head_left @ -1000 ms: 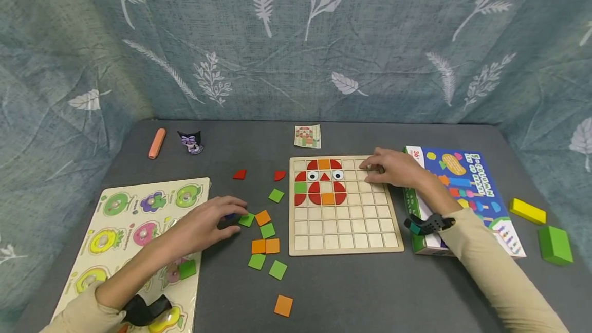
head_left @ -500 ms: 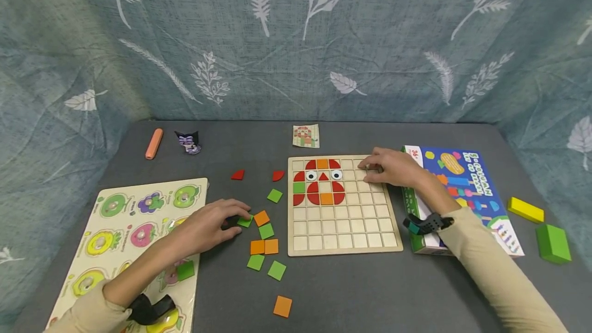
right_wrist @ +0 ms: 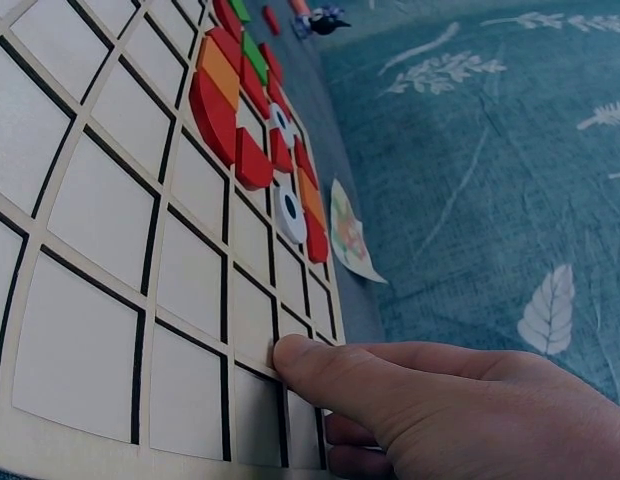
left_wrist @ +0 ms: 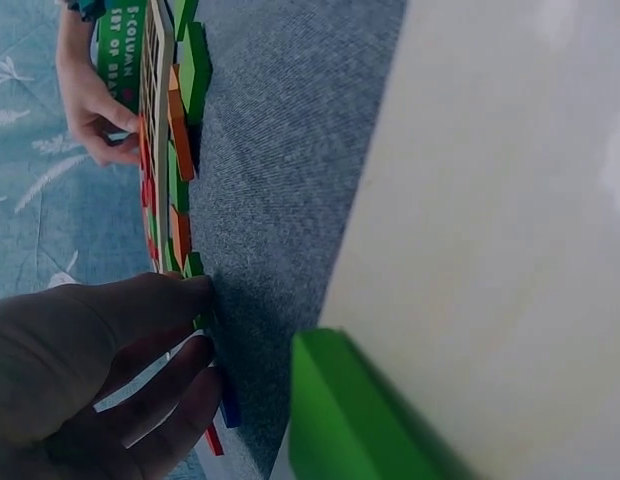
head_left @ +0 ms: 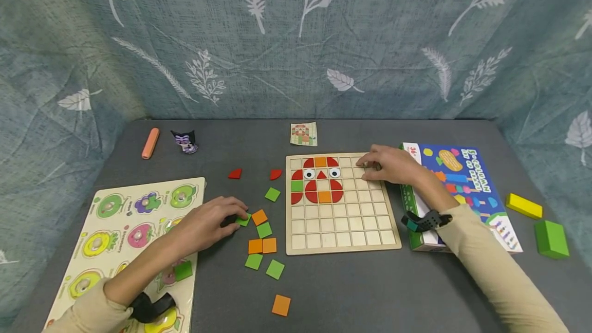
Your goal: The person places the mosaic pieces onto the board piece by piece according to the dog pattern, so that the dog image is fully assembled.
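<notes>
My left hand [head_left: 210, 220] is at a green square tile [head_left: 243, 220] on the dark table, left of the grid board. Its thumb and index finger pinch the tile's edges. In the left wrist view a blue piece [left_wrist: 230, 402] lies under the fingers of the left hand [left_wrist: 110, 365]. My right hand [head_left: 393, 164] rests on the top right part of the wooden grid board [head_left: 342, 251], its thumb lying over the cells in the right wrist view. Red, orange and green pieces and two round eye pieces [head_left: 309, 174] form a figure at the board's upper left.
Loose orange tiles [head_left: 270, 245], green tiles [head_left: 275, 270] and red quarter pieces [head_left: 276, 174] lie beside the board. A fruit puzzle [head_left: 104, 230] is under the left forearm. A blue box [head_left: 458, 168], a yellow block [head_left: 524, 206] and a green block [head_left: 551, 239] stand right. A picture card [head_left: 303, 134] lies behind.
My left thumb and index finger have closed in on the green tile, which stays beside the orange one. The right hand stays on the board. The head view has shifted slightly.
</notes>
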